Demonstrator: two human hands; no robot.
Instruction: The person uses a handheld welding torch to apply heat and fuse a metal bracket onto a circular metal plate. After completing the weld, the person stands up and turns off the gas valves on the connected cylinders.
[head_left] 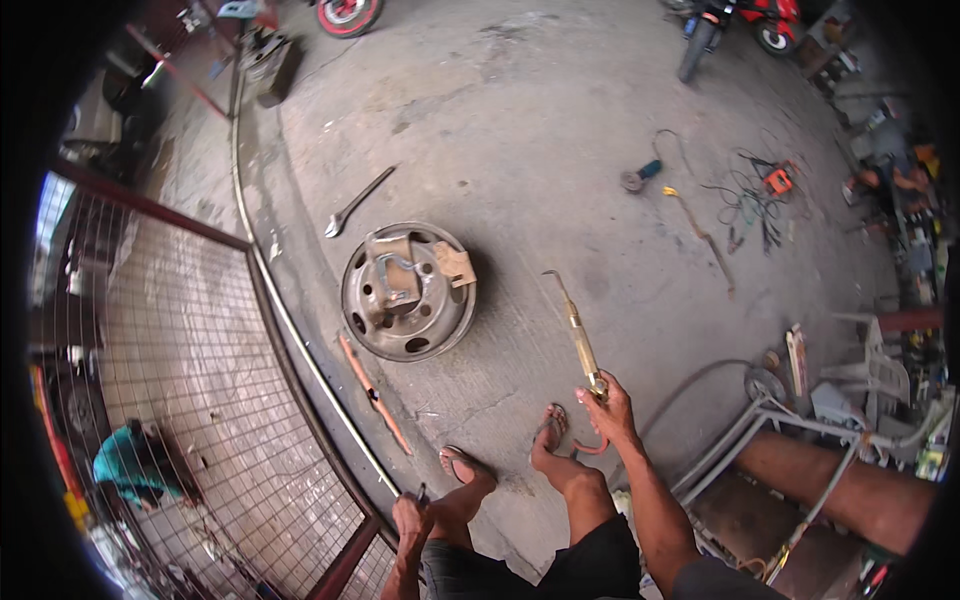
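My right hand (610, 405) is wrapped round a brass gas torch (580, 340), its thin bent tip angled up and to the left. An orange-red hose (592, 447) curves below that hand. No flame shows at the tip. My left hand (411, 520) is closed on a small dark object (421, 491), too small to name. Ahead and to the left lies a steel wheel rim (463, 318) with round and oval holes. On top of the rim rest a bent metal bracket (392, 246) and a tan flat piece (456, 265). The torch tip is to the rim's right, apart from it.
An adjustable wrench (358, 203) lies beyond the rim, a rusty bar (376, 395) nearer me. Rightward are an angle grinder (640, 178), tangled cables (757, 205) and a metal frame (735, 445). A mesh gate (220, 330) stands left; a person in teal (130, 465) bends beyond it.
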